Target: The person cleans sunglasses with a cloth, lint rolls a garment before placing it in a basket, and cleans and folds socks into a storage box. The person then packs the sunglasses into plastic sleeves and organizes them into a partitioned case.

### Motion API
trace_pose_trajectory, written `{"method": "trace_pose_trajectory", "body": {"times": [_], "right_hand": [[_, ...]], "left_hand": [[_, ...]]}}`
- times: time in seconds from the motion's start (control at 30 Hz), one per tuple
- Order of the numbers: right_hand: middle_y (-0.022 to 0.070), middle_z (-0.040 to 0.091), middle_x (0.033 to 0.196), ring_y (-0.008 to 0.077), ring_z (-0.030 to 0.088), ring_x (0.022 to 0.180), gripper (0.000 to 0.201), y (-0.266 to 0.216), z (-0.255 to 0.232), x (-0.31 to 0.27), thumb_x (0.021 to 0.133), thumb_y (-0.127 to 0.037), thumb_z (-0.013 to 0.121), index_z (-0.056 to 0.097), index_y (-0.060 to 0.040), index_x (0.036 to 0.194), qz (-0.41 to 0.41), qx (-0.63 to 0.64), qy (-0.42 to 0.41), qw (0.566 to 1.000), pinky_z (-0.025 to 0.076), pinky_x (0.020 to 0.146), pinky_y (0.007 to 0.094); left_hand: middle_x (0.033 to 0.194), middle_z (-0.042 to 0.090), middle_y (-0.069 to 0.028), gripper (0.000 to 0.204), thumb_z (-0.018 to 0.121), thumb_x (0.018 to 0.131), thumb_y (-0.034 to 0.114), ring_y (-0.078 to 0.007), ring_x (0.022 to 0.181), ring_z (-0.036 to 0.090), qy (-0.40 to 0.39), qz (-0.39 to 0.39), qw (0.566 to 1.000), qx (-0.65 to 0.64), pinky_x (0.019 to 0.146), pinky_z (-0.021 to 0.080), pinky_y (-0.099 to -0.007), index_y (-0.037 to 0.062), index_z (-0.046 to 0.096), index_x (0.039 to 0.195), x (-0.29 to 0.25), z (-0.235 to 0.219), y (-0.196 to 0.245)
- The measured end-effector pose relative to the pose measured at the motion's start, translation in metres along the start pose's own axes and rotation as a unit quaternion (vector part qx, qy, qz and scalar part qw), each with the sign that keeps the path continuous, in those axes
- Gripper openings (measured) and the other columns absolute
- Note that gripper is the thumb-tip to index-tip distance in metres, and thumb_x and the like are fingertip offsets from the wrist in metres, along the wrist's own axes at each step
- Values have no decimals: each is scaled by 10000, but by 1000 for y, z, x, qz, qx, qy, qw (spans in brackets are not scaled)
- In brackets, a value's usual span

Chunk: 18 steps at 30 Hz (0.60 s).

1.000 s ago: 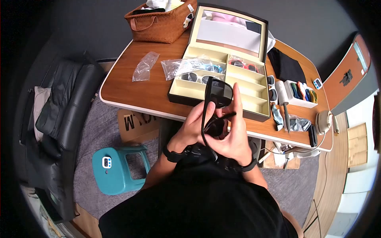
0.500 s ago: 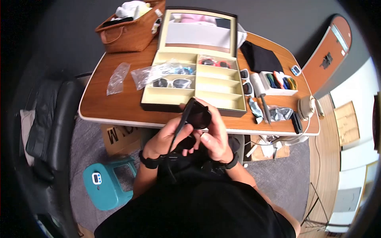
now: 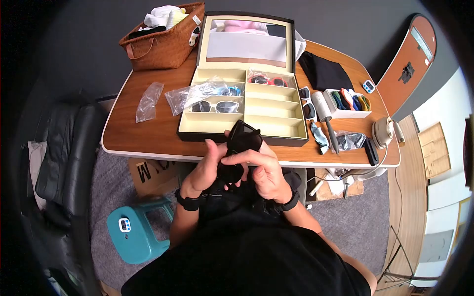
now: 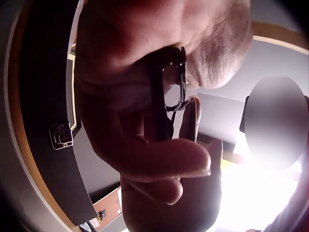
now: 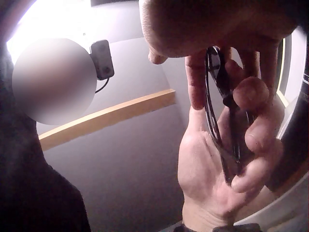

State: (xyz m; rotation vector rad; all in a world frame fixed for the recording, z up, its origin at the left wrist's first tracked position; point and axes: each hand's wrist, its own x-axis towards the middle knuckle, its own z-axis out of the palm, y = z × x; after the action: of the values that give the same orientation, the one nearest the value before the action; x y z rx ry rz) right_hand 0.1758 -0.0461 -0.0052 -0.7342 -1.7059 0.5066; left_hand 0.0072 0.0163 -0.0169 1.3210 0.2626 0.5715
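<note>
1. L hand [image 3: 201, 172]: fingers curled round blk shades [image 3: 244, 138], thumb up, apart.
2. R hand [image 3: 266, 177]: half-closed on shades, index nearly straight across them, other fingers bent.
3. Shades: held nr case [image 3: 291, 142], at its front edge.
4. Case: on bench [image 3: 126, 133], lid up; white pr [image 3: 227, 106], blue pr [image 3: 233, 91] & red pr [image 3: 277, 82] inside.
5. L of case: clear bag [image 3: 149, 102]; basket [image 3: 160, 52] farther back.
6. R of case: roller [image 3: 322, 106], w/ white box [image 3: 350, 114] beside.

Left hand [image 3: 203, 171] curled, thumb [image 3: 212, 149] raised — right hand [image 3: 269, 176] close, index finger [image 3: 244, 157] extended.
</note>
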Motion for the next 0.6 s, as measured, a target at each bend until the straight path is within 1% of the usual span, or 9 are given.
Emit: {"method": "trace_pose_trajectory", "body": {"times": [0.03,0.1,0.17,0.23,0.3,0.33,0.5,0.57,0.6], "right_hand": [[196,550,1275,214,648,866,613,-3,2,-2,960,-584,470,689,-18,1049,-1,-1,1,1000,523,712,299],[177,545,1229,205,642,851,567,-13,7,-7,967,-547,493,682,-17,1043,163,111,-3,980,512,705,283],[155,532,1188,199,628,932,472,-10,5,-4,994,-443,505,658,-3,1073,123,97,-13,988,517,711,278],[151,514,1218,201,614,956,321,-1,2,-9,990,-232,524,594,16,1181,61,-2,-22,998,544,673,274],[157,512,1235,214,620,979,335,-5,10,-16,963,-138,519,522,17,1260,126,65,25,990,546,676,281],[163,509,1252,227,627,1002,413,-7,13,-18,936,-45,514,451,17,1339,189,132,72,970,547,679,288],[193,495,1292,284,546,1231,696,-3,7,-12,849,59,519,231,-21,1478,200,162,68,964,531,818,298],[201,487,1313,284,523,1255,808,0,3,-10,779,44,596,222,-23,1492,94,16,0,995,492,945,357],[209,462,1347,283,518,1260,919,0,3,-10,718,16,676,204,-32,1505,114,26,-16,993,419,1042,393]], "left_hand": [[809,629,-73,923,50,889,764,-108,635,618,1,12,999,-44,469,469,-200,16,502,1184,1,-1,-2],[819,628,-71,876,98,917,737,-112,656,621,-3,29,998,-51,493,479,-205,12,505,1195,2,-6,-8],[828,626,-70,831,147,945,711,-115,676,624,-5,47,997,-57,518,488,-210,9,508,1205,2,-7,-8],[835,624,-77,683,267,1000,613,-129,705,630,-9,85,993,86,556,503,-228,7,511,1200,2,-7,-6],[861,631,-99,563,356,1024,515,-148,709,637,-13,58,998,17,541,516,-249,1,515,1189,0,-6,-2],[882,633,-109,569,346,1026,516,-156,715,640,-15,42,998,-44,531,520,-255,-3,515,1188,0,-7,-4],[874,644,-137,573,264,1048,490,-185,723,647,32,53,992,-113,512,530,-272,-7,505,1204,7,0,-3],[847,646,-137,591,227,1052,490,-180,719,644,61,57,993,-87,520,531,-269,-12,496,1208,8,1,-5],[834,649,-143,603,193,1048,503,-179,673,638,65,73,992,-80,522,527,-263,-7,491,1171,10,-1,-9]]}}
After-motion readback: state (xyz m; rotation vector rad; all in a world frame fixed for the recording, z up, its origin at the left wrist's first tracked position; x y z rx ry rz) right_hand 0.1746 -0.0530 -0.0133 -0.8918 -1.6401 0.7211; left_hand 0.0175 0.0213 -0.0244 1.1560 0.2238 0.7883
